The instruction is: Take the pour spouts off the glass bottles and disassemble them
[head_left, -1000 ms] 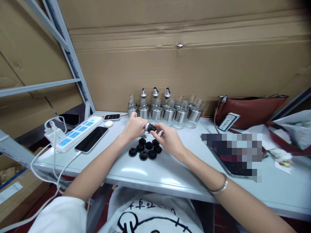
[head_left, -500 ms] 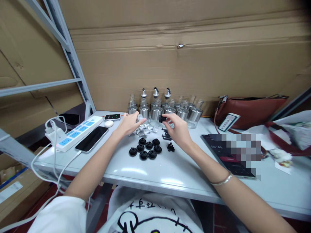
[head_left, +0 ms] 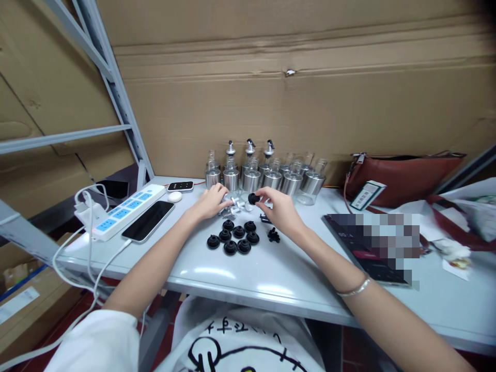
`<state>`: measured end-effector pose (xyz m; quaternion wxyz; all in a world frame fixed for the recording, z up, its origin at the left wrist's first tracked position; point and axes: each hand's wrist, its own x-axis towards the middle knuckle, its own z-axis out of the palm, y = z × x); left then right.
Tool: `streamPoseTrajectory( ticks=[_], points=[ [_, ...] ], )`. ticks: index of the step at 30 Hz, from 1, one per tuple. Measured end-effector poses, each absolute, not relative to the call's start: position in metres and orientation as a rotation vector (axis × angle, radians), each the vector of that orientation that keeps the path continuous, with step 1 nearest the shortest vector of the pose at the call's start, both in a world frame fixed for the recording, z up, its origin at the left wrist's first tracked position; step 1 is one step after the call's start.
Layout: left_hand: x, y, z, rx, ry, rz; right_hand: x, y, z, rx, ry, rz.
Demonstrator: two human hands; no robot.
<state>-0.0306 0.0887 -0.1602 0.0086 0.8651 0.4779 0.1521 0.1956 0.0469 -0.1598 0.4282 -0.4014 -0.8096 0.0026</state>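
My right hand [head_left: 279, 211] pinches a small black stopper [head_left: 253, 198] above the white table [head_left: 271, 268]. My left hand [head_left: 211, 202] rests with curled fingers on a little pile of silver spout parts [head_left: 233, 205]; whether it grips one I cannot make out. Several black stoppers [head_left: 233, 238] lie in a cluster in front of both hands. A small heap of black bits [head_left: 273, 235] lies just right of them. Behind stand several glass bottles with steel bases [head_left: 267, 178]; three at the back carry pourer tops [head_left: 250, 147].
A white power strip [head_left: 124, 209], a phone [head_left: 147, 221], a small black device [head_left: 180, 186] and a white puck [head_left: 175, 196] lie at left. A brown bag [head_left: 399, 173], a dark tablet [head_left: 360, 248] and a plastic bag [head_left: 465, 212] are at right. Cardboard wall behind; shelf post at left.
My hands parted, the right carrying the black stopper back toward the bottles, then drawing it a little nearer. The left hand dropped onto the silver spout parts.
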Motion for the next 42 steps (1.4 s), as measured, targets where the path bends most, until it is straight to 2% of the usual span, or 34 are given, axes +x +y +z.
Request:
streamPoseTrajectory(
  ticks=[11,19,25,38,42],
  points=[
    [-0.03,0.081,-0.159,2.522,1.453,0.413,0.183,0.047,-0.174,-1.139,-2.374,0.274],
    [-0.028,0.084,-0.171,2.594,1.459,0.471,0.181,0.042,-0.169,-1.155,-2.389,0.482],
    [-0.021,0.083,-0.175,2.688,1.471,0.518,0.186,0.045,-0.169,-1.486,-2.342,0.178],
    [-0.014,0.085,-0.177,2.861,1.519,0.523,0.183,0.046,-0.171,-1.377,-2.441,0.286],
    [-0.015,0.081,-0.153,2.865,1.456,0.784,0.19,0.047,-0.159,-1.319,-2.258,0.235]
  ],
)
